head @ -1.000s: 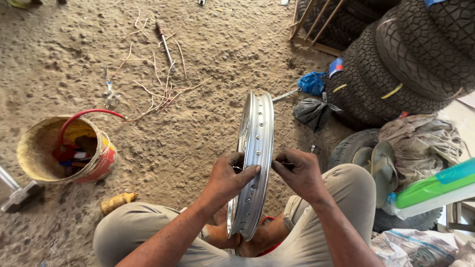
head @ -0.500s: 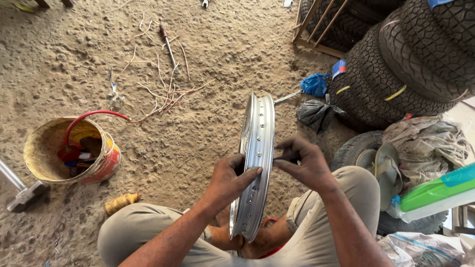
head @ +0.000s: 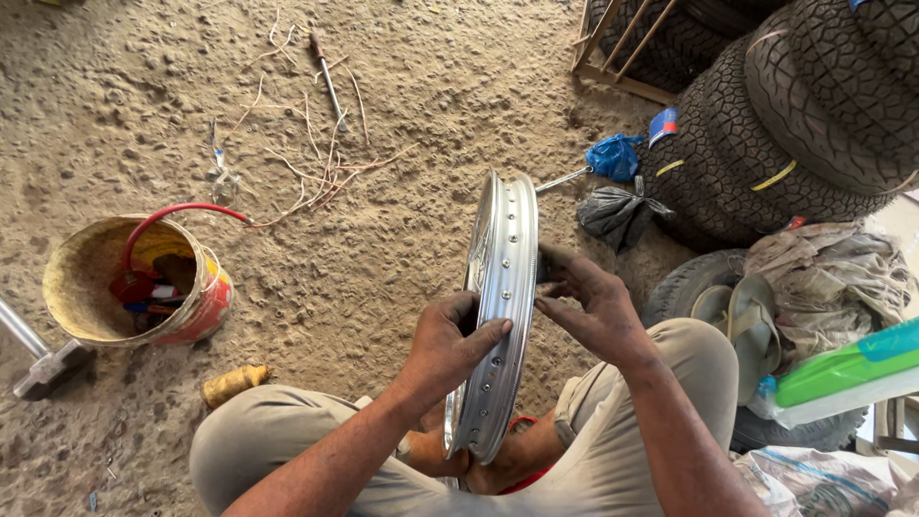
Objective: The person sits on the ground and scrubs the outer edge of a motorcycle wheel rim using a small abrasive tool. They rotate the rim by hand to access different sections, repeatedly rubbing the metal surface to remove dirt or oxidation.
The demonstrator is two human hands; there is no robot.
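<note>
Left hand (head: 450,347) is clamping the rim (head: 498,306) mid-height, fingers wrapping over its drilled outer face, thumb side hidden behind. Right hand (head: 589,308) is pressing fingertips against the rim's right edge, pinching something small and dark there; too small to tell what. Rim is standing upright on edge between the person's knees, bottom edge sitting down by the feet, top edge reaching out over the dirt floor (head: 383,249). Open ground is lying ahead and left of the rim. Bucket (head: 196,311) is sitting well apart to the left, red hose (head: 172,213) looping over its mouth, hammer (head: 43,364) lying just beside it at the frame edge. A small yellowish piece (head: 233,383) is resting near the left knee. Loose wires (head: 316,172) and a rod (head: 327,81) are scattering farther out. Right side is crowding: stacked tyres (head: 785,124), rags (head: 828,278), blue bag (head: 616,156) and dark bag (head: 617,213) sitting near the rim's upper right, a tyre (head: 684,287) just beside the right knee.
</note>
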